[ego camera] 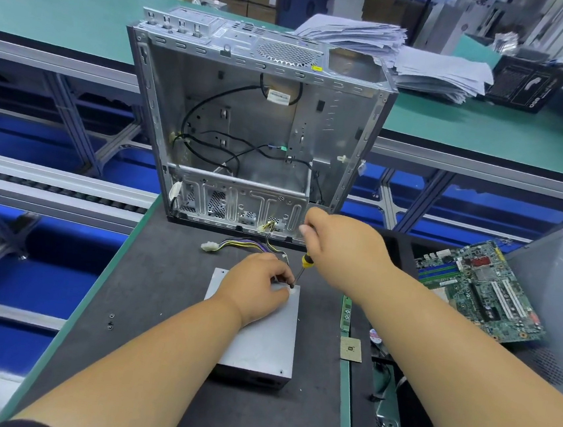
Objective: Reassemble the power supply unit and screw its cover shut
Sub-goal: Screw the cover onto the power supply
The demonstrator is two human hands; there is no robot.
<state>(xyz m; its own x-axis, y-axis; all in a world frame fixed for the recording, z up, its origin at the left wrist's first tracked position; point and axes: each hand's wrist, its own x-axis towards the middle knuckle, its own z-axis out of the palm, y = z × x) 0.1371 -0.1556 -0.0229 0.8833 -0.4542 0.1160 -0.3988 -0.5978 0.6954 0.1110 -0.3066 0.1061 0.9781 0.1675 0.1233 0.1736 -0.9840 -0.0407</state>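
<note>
The grey power supply unit [261, 342] lies flat on the dark mat, its cover on top and its coloured cable bundle [235, 245] trailing toward the case. My right hand [338, 249] grips the handle of a yellow-and-black screwdriver [304, 265], whose tip stands on the cover's far right corner. My left hand [259, 287] rests on the cover, fingers curled and pinching at the screwdriver tip. The screw itself is hidden by my fingers.
An open, emptied computer case [247, 124] stands upright just behind the unit. A motherboard [478, 294] lies to the right, with a CPU chip [351, 349] and a RAM stick [346, 314] nearer. Two loose screws [111, 321] sit on the mat at left. Paper stacks [392, 52] lie behind.
</note>
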